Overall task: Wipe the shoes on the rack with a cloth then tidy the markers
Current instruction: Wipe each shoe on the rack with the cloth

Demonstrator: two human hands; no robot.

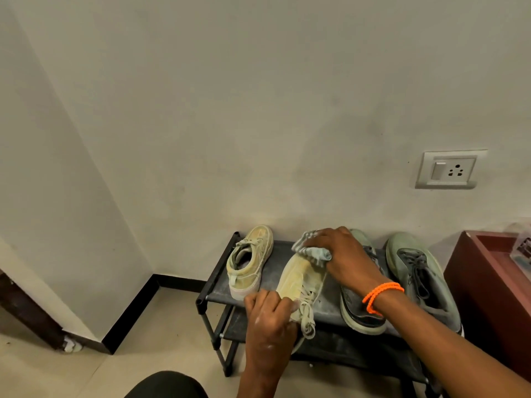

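- The pale yellow canvas sneaker (298,280) lies on the black metal shoe rack (275,271), long axis front-to-back, toe toward the wall.
- The left hand (268,314) grips its heel end.
- The right hand (342,254), palm down, presses a grey-striped cloth (311,249) onto the toe, fingers curled over it.

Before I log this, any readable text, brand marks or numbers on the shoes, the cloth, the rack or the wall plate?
None can be read.
Cream shoe being wiped: no legible mark.
Cream shoe at the left: none visible.
Two grey-green shoes: no legible brand.
Cloth: stripes only.
Wall socket plate: no lettering.
Clear packet on the red cabinet: too blurred to tell.
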